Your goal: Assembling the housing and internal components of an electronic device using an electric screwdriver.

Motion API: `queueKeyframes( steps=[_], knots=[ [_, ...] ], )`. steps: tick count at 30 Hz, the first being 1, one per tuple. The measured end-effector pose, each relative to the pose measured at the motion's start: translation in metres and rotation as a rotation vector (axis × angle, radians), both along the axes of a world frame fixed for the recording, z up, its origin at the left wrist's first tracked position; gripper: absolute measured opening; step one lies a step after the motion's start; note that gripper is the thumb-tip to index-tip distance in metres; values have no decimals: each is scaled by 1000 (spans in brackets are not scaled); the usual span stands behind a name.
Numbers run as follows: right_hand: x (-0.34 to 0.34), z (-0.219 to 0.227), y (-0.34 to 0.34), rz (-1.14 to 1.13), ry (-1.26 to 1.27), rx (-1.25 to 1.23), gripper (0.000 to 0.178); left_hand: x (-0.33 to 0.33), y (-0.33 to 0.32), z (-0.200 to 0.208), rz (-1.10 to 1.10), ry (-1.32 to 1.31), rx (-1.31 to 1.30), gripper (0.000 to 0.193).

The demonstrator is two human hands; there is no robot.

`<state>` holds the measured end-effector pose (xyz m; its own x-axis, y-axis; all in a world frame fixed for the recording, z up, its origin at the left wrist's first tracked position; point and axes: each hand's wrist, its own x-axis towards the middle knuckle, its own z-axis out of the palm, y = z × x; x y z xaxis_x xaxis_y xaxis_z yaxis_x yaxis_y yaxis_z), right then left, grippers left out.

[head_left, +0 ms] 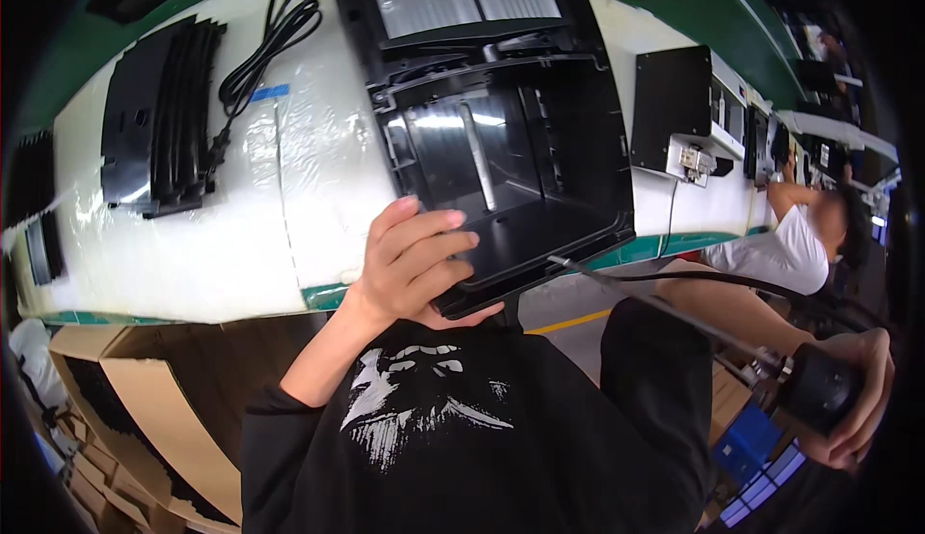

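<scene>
A large black plastic housing (511, 163) with an open box-shaped cavity lies tilted over the front edge of the table. My left hand (414, 259) grips its near left corner, fingers over the rim and thumb underneath. In my right hand (858, 399), at the far right, is a black power screwdriver (819, 389) with a long thin bit. The bit's tip reaches the housing's near rim; whether it touches a screw is too small to tell. Two silver ribbed panels (419, 2) show at the housing's far end.
Left on the white table (318, 187) lie a stack of black plastic panels (159, 115) and a coiled black cable (270, 47). A black box-shaped unit (672, 110) stands on the right. Beyond it sits a person in a white shirt (780, 254). Cardboard boxes (173, 418) stand at lower left.
</scene>
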<state>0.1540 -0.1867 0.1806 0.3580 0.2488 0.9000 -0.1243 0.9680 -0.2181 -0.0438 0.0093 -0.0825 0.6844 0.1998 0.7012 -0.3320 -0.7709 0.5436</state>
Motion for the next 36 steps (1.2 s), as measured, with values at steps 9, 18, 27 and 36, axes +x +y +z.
queueKeyframes(
  steps=[9,18,27,36],
  knots=[
    [-9,-8,43,392,-113,-119,9,-4,0,5,-6,28,-21,33],
    [-59,-60,77,79,-55,-267,38,-3,1,11,-26,1,-80,33],
    [-77,-103,61,-37,-185,-539,17,-3,1,10,-31,-6,-87,33],
    [-101,-113,58,-263,-170,-718,17,-5,-1,6,-26,10,-67,33]
  ],
)
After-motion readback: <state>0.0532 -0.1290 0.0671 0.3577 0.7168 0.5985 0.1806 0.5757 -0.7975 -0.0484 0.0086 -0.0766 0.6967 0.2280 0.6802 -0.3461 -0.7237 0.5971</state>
